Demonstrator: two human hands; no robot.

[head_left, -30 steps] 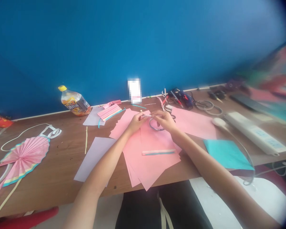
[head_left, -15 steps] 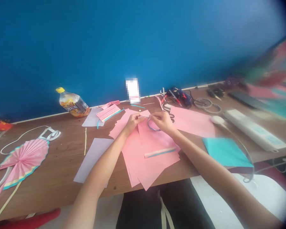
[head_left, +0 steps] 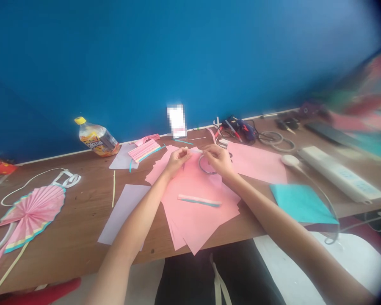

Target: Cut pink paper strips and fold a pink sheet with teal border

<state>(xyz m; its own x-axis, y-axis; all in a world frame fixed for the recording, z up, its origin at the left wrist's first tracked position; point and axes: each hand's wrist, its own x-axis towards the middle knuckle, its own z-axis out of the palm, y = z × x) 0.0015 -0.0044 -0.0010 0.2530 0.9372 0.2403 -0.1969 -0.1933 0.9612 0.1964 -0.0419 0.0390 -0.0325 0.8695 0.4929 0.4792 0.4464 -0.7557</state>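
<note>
Head view: over the pink sheets (head_left: 195,228), the left hand (head_left: 177,162) at eleven o'clock and right hand (head_left: 218,159) at one curl their fingers, grip undiscernible; the pink-and-blue strip (head_left: 199,201) lies toward six o'clock.

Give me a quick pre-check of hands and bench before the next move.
1. Both hands visible: ok. Left hand and right hand are apart, over the pink sheets.
2. Grip secure: cannot tell. Whatever lies at the fingertips is too small to make out.
3. Striped band unobstructed: ok. It shows against the pink sheets, nearer the wearer than both hands.
4. Pink sheets squared up: not ok. Edges fan out at different angles.
5. Ring free of the right hand: cannot tell. Contact is unclear.
6. Bottle capped: ok. Yellow cap is on.
</note>
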